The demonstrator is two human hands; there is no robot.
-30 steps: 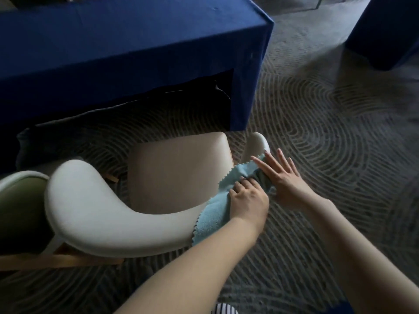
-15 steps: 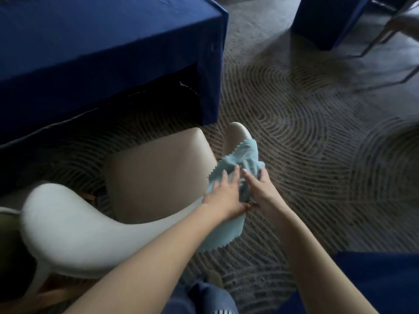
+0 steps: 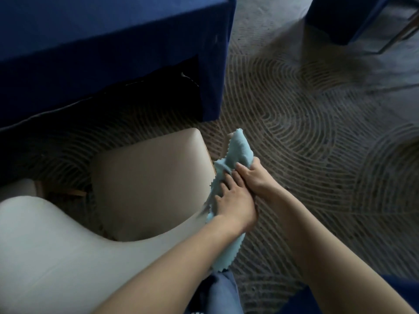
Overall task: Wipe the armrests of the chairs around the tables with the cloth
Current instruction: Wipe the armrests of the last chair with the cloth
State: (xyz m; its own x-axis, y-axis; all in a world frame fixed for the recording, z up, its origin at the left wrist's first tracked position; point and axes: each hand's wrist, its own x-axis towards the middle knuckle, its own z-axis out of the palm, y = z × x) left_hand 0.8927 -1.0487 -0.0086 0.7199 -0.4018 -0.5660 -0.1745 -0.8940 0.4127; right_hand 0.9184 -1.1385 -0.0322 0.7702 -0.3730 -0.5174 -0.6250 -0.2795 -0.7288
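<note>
A light blue cloth [image 3: 240, 150] with a zigzag edge is draped over the right armrest of a cream chair [image 3: 149, 177], covering it up to its front tip. My left hand [image 3: 233, 200] lies flat on the cloth with fingers spread, pressing it onto the armrest. Just beyond it, my right hand [image 3: 255, 175] grips the cloth, fingers wrapped around the armrest from the outer side. The armrest under the cloth is mostly hidden. The chair's curved backrest [image 3: 52, 245] fills the lower left.
A table draped in dark blue cloth [image 3: 108, 41] stands right behind the chair. Another blue-draped table [image 3: 340, 17] and metal chair legs [image 3: 399, 35] are at the top right. Patterned carpet [image 3: 317, 137] covers the floor to the right.
The cloth has been pulled further forward over the armrest's tip. My right hand went from flat fingers to wrapping the cloth, and my left hand flattened onto it. The view shifted.
</note>
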